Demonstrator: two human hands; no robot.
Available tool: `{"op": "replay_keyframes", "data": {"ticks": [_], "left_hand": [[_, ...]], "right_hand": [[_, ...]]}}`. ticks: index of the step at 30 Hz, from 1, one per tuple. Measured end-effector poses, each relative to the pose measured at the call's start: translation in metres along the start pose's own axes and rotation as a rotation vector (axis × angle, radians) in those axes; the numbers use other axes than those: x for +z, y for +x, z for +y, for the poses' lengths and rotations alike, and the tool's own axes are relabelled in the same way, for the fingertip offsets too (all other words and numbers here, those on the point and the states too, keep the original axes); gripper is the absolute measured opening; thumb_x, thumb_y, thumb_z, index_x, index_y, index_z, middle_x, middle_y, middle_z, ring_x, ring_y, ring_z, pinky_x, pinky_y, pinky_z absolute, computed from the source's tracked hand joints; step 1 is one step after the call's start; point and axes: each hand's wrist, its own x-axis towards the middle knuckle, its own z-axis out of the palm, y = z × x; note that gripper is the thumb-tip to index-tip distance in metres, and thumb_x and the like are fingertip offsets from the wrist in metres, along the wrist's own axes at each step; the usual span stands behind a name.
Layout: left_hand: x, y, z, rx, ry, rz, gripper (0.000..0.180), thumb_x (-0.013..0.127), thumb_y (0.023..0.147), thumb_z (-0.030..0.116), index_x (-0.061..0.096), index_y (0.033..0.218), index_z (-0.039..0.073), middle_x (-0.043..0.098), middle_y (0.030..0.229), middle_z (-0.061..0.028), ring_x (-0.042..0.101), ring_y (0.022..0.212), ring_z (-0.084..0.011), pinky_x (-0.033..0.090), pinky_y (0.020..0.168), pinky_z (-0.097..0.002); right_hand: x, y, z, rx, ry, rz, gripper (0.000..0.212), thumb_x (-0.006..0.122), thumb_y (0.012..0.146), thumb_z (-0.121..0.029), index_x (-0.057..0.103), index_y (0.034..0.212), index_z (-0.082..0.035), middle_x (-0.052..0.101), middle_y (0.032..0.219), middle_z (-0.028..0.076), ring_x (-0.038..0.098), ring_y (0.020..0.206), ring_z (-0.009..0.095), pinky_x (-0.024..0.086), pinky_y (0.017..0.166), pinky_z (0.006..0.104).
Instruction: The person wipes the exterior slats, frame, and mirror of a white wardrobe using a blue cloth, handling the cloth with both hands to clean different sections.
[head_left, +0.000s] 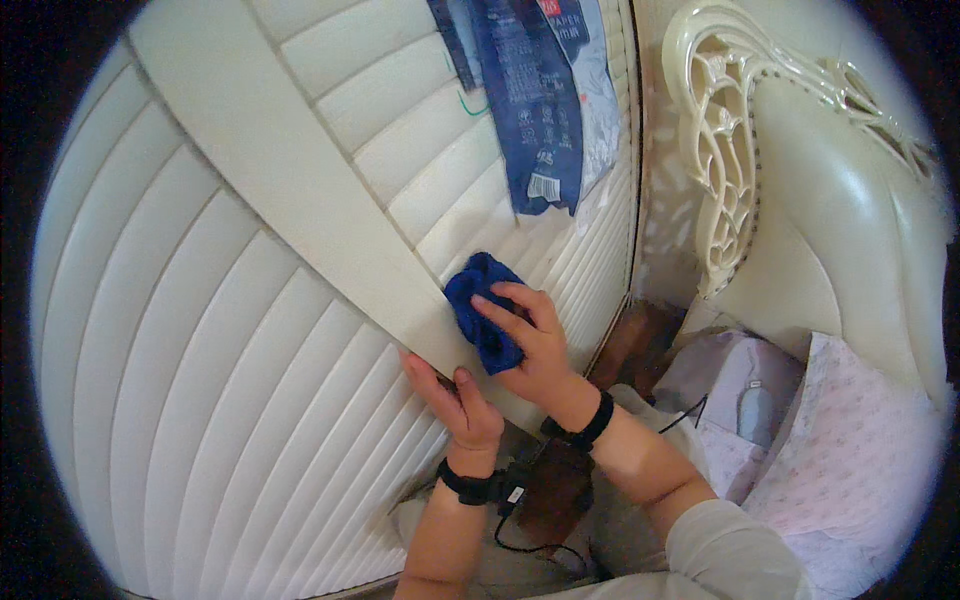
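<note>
A white louvered door [240, 310] with rows of slats fills the left and middle of the view. A smooth pale stile [300, 190] runs diagonally down between two slatted sections. My right hand [540, 350] presses a crumpled dark blue cloth [482, 310] against the slats just right of the stile, its fingers bent over the cloth. Below and to the left, my left hand [458, 408] grips the lower part of the stile, fingers on its left edge and thumb on its near side. The surface under the cloth is hidden.
A dark blue plastic package [530, 120] hangs or rests against the slats at the top. To the right stands a cream padded chair [830, 200] with a carved openwork frame. A pale pink patterned fabric [840, 460] lies at the lower right. Black bands with cables circle both wrists.
</note>
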Motion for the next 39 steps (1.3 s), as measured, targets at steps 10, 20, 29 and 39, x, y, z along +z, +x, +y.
{"op": "replay_keyframes", "data": {"ticks": [10, 20, 29, 39], "left_hand": [[0.011, 0.001, 0.006, -0.003, -0.071, 0.071, 0.063, 0.04, 0.097, 0.015, 0.003, 0.145, 0.0, 0.016, 0.148, -0.0194, 0.027, 0.131, -0.0322, 0.022, 0.108, -0.0425], [0.011, 0.005, 0.009, -0.033, -0.078, 0.047, 0.07, 0.044, 0.096, 0.024, 0.003, 0.144, -0.005, 0.013, 0.148, -0.0212, 0.024, 0.133, -0.0315, 0.02, 0.109, -0.0425], [0.018, -0.001, 0.01, -0.054, -0.065, 0.09, 0.071, 0.044, 0.096, 0.023, -0.001, 0.145, -0.003, 0.008, 0.15, -0.0196, 0.018, 0.136, -0.031, 0.015, 0.111, -0.0419], [0.024, 0.005, 0.016, -0.051, 0.033, 0.092, 0.073, 0.047, 0.094, 0.03, 0.004, 0.147, 0.002, 0.01, 0.151, -0.02, 0.024, 0.135, -0.034, 0.02, 0.11, -0.0441]], "right_hand": [[-0.019, -0.002, 0.018, 0.249, -0.02, -0.051, 0.073, 0.06, 0.06, 0.001, 0.05, 0.131, -0.015, 0.043, 0.13, 0.013, 0.044, 0.117, 0.034, 0.038, 0.099, 0.0391], [-0.024, -0.005, 0.014, -0.015, -0.031, -0.138, 0.075, 0.064, 0.059, -0.004, 0.051, 0.131, -0.018, 0.048, 0.127, 0.014, 0.047, 0.113, 0.034, 0.039, 0.095, 0.0439], [-0.032, -0.021, 0.048, 0.239, -0.054, -0.041, 0.081, 0.056, 0.057, 0.005, 0.044, 0.135, -0.013, 0.042, 0.14, 0.012, 0.047, 0.114, 0.035, 0.038, 0.096, 0.0395], [-0.018, -0.04, 0.042, -0.137, -0.008, -0.195, 0.079, 0.069, 0.056, -0.006, 0.049, 0.131, -0.018, 0.045, 0.14, 0.002, 0.049, 0.095, 0.026, 0.042, 0.086, 0.0346]]}}
